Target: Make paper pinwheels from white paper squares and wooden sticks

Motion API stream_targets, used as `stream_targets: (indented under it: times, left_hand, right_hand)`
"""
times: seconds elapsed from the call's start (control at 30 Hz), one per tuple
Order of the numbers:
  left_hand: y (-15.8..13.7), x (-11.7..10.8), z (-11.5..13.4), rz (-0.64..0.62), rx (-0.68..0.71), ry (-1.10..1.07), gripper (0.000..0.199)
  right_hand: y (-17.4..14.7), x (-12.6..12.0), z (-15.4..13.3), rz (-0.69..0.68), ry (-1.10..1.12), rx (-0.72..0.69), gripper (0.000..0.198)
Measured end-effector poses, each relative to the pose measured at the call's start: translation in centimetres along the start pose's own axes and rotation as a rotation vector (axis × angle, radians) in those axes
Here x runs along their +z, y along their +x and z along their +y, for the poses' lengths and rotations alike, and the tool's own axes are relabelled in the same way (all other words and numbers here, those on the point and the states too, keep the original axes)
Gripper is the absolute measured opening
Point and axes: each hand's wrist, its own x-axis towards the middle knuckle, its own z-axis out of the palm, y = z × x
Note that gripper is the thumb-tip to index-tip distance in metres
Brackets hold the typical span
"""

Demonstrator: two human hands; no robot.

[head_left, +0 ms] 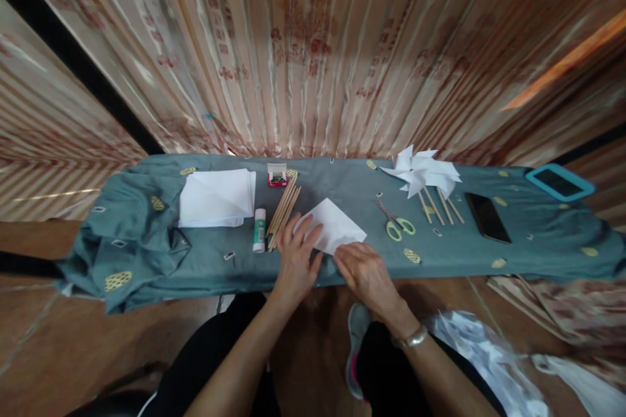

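Note:
A white square of paper [335, 225] lies turned cornerwise on the cloth-covered table, its near edge partly hidden by my hands. My left hand [297, 251] rests on its left corner with the fingers spread. At the near right edge, my right hand [364, 270] has its fingers bent together on the paper. Just left of the sheet lie several thin wooden sticks [283, 215], and beyond them stands a small red box of pins [277, 176]. A glue stick [259, 231] lies beside the sticks. Scissors with yellow-green handles [397, 225] lie to the right.
A stack of white paper [215, 199] sits on the left. Several paper pinwheels [425, 169] on sticks lie at the back right, near a dark phone [488, 217] and a blue-framed tablet [560, 182]. A striped curtain [313, 52] hangs behind the table [454, 260].

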Motion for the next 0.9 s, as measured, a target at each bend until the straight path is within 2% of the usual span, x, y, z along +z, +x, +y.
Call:
stream_targets:
  times: [0.13,0.2,0.27,0.4,0.57,0.77,0.9]
  left_hand:
    - [-0.4,0.0,-0.6,-0.284,0.01,0.004,0.029]
    - [-0.4,-0.1,-0.8,-0.353,0.017,-0.034,0.025]
    - [-0.5,-0.1,-0.9,-0.346,0.021,-0.069,0.023]
    - [-0.6,0.3,-1.0,-0.29,0.016,-0.149,0.022]
    - [-0.4,0.7,-2.0,-0.165,-0.091,-0.155,0.029]
    - [0.0,0.4,-3.0,-0.152,-0.16,-0.133,0.022]
    - [0.1,0.4,-3.3,-0.147,-0.214,-0.16,0.02]
  right_hand:
    - [-1.5,0.4,0.6,-0.017,0.187,0.017,0.02]
    - [-1.8,0.5,1.6,0.001,0.282,0.072,0.024]
    - [-1.7,0.7,2.7,0.009,0.382,0.138,0.028]
    - [-0.8,1.1,4.0,0.067,0.579,0.311,0.022]
    - [1.2,1.9,4.1,0.12,0.597,0.506,0.022]
    - [2.6,3.3,4.2,0.092,0.525,0.547,0.026]
    - [4.0,2.5,4.0,0.175,0.43,0.501,0.028]
